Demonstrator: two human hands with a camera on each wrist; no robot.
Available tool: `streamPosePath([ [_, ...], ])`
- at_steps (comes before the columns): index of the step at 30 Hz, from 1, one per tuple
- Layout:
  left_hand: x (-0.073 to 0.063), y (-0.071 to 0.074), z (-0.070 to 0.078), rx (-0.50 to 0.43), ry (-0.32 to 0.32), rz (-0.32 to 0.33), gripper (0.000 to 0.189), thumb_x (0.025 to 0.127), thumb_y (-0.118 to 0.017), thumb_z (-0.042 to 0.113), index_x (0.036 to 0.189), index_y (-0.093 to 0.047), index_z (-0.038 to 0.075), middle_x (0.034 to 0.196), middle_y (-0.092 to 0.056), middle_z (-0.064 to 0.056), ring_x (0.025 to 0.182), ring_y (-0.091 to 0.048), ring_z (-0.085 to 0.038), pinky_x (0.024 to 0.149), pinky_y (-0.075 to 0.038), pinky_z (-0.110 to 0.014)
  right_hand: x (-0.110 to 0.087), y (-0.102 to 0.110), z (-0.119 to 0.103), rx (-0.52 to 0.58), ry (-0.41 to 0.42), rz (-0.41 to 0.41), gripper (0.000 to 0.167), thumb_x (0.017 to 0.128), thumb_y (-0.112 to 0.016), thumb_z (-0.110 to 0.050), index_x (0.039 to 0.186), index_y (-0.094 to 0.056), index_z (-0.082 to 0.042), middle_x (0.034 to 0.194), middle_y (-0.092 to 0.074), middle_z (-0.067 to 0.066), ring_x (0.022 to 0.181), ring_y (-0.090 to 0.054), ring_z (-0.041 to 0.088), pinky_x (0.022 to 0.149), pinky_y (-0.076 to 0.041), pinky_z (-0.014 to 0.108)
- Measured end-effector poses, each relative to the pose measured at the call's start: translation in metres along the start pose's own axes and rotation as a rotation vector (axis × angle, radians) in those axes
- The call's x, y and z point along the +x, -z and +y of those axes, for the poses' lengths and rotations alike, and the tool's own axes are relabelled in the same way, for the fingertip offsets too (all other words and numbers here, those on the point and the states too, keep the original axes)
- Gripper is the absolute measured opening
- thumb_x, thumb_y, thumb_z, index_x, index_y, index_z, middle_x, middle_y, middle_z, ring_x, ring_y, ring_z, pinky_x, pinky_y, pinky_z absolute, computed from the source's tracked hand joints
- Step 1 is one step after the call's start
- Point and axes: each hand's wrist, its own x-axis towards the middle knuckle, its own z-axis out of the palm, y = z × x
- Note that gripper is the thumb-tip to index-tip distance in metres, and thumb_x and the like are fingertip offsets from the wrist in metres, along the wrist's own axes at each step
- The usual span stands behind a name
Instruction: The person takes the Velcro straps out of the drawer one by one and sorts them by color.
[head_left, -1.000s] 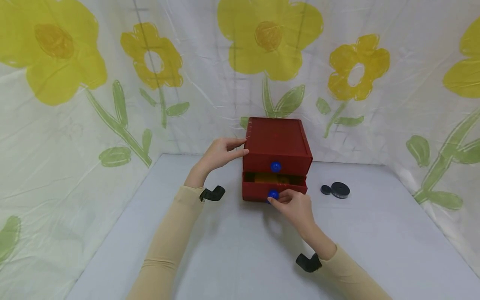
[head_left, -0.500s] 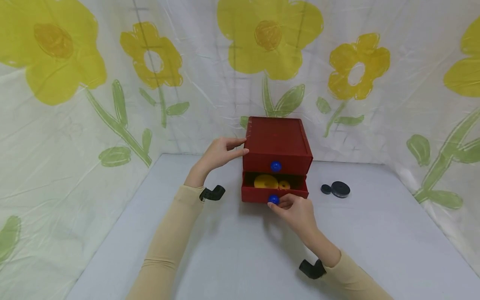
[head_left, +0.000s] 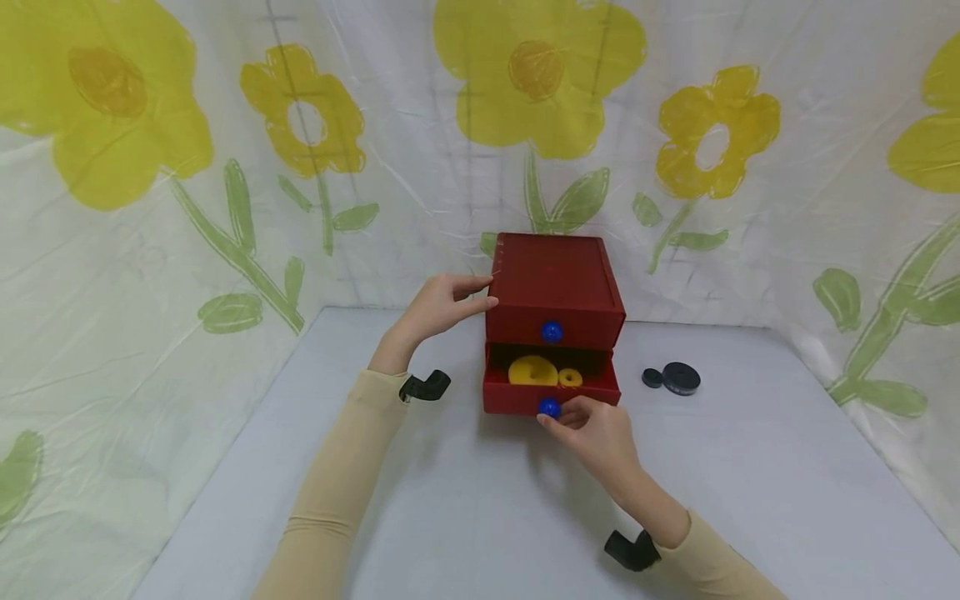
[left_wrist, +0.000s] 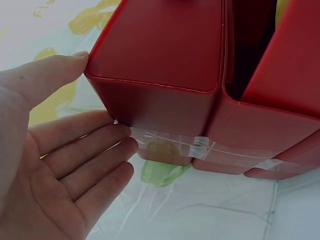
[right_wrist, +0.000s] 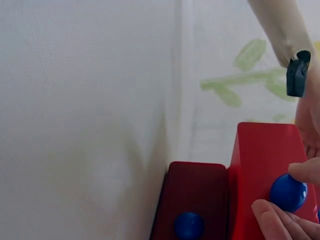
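Red drawer (head_left: 513, 399) out, two yellow discs (head_left: 533, 372) inside; right fingers (right_wrist: 272, 220) pinch one blue knob (right_wrist: 286, 194); left fingers (left_wrist: 92, 143) straight against cabinet (head_left: 555, 275).

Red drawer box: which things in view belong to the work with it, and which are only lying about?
Seem to belong:
red drawer box
open drawer
blue knob, pinched by right hand
left hand, touching the box
perhaps yellow pieces in the drawer

Probably lying about:
two black discs on the table
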Motion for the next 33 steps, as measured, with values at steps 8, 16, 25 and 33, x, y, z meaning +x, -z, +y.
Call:
streamPosePath([
  [8,0.000,-0.001,0.000,-0.006,0.017,0.002,0.057,0.087,-0.062,0.050,0.134,-0.056,0.019,0.137,-0.055,-0.003,0.125,-0.053,-0.019,0.100,-0.047,-0.036,-0.006,0.001,-0.003,-0.012,0.013,-0.004,0.029,0.073,-0.080,-0.040,0.079,-0.072,-0.013,0.071,-0.070,-0.003,0.064,-0.064,0.006,0.060,-0.053,0.018],
  [16,0.000,-0.001,0.000,-0.006,0.025,-0.002,0.059,0.086,-0.062,0.052,0.135,-0.055,0.019,0.137,-0.055,-0.003,0.126,-0.052,-0.020,0.100,-0.047,-0.037,-0.010,0.001,-0.005,-0.015,-0.003,-0.024,0.030,0.073,-0.080,-0.040,0.079,-0.072,-0.012,0.071,-0.070,-0.003,0.063,-0.064,0.005,0.060,-0.053,0.016],
  [25,-0.001,-0.001,0.000,-0.005,0.022,-0.001,0.058,0.087,-0.062,0.050,0.136,-0.055,0.019,0.137,-0.055,-0.004,0.126,-0.052,-0.021,0.100,-0.048,-0.037,-0.016,0.001,-0.008,-0.012,0.009,-0.030,0.028,0.073,-0.081,-0.040,0.078,-0.072,-0.013,0.071,-0.069,-0.005,0.062,-0.063,0.003,0.060,-0.053,0.016],
  [33,-0.001,-0.001,0.000,0.005,0.019,0.005,0.058,0.087,-0.062,0.050,0.136,-0.055,0.018,0.137,-0.055,-0.005,0.126,-0.053,-0.021,0.100,-0.048,-0.038,-0.016,0.002,-0.008,-0.008,0.008,-0.049,0.029,0.072,-0.081,-0.040,0.079,-0.072,-0.013,0.072,-0.069,-0.005,0.063,-0.063,0.002,0.061,-0.053,0.015],
])
